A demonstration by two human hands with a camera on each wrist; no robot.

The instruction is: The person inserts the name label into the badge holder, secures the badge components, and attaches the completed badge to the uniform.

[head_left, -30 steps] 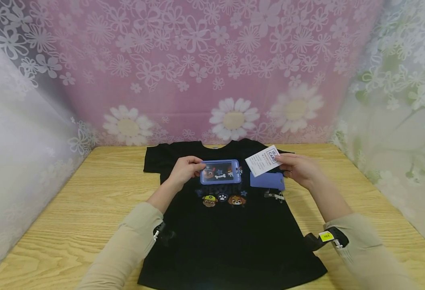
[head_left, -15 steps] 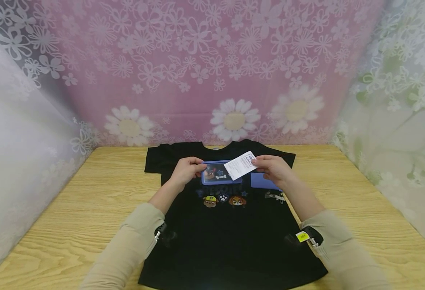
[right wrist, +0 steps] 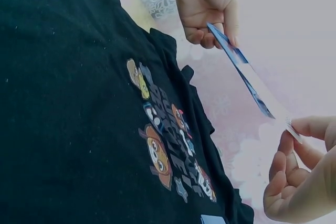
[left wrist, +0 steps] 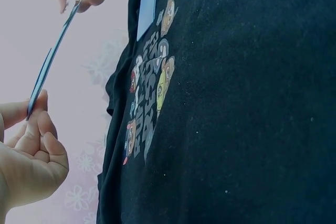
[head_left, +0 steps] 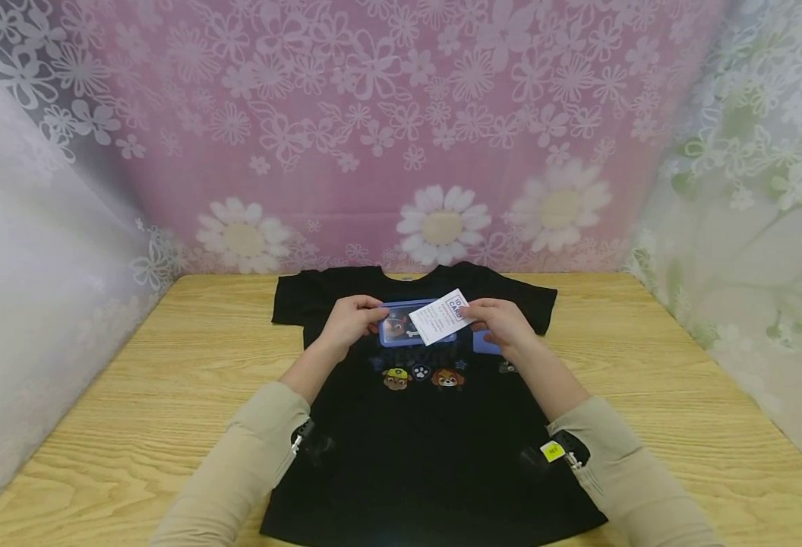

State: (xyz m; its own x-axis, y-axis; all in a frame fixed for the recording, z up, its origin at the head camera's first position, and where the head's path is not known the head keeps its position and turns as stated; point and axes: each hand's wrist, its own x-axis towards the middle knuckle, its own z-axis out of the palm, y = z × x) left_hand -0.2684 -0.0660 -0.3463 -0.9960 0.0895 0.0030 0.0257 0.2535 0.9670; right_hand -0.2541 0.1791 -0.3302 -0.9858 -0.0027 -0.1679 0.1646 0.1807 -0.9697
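Thumb and curled fingers of a left hand (head_left: 351,325) pinch one short end of a blue-framed card holder (head_left: 397,305) with a clear window, while the fingers of a right hand (head_left: 500,323) pinch the corner of a white card (head_left: 435,320) headed "ID CARD." The card slants across the front of the holder, covering much of its window; whether the two touch cannot be made out. Both are raised above a black T-shirt (head_left: 435,456), as the wrist views show, with the card held edge-on to the right wrist camera.

Below and beyond the right hand, a flat blue piece (head_left: 486,342) lies on the shirt, partly hidden by that hand, with a small clip (head_left: 507,367) near it, also partly covered. Cartoon dog faces (head_left: 448,379) and a paw badge (head_left: 421,372) decorate the shirt's chest. The garment lies spread, neckline away from the person, on a wood-grain table (head_left: 134,425). Beige sleeves (head_left: 237,456) and black wrist straps (head_left: 301,434) frame the scene; behind the table hangs a pink floral curtain (head_left: 374,190).
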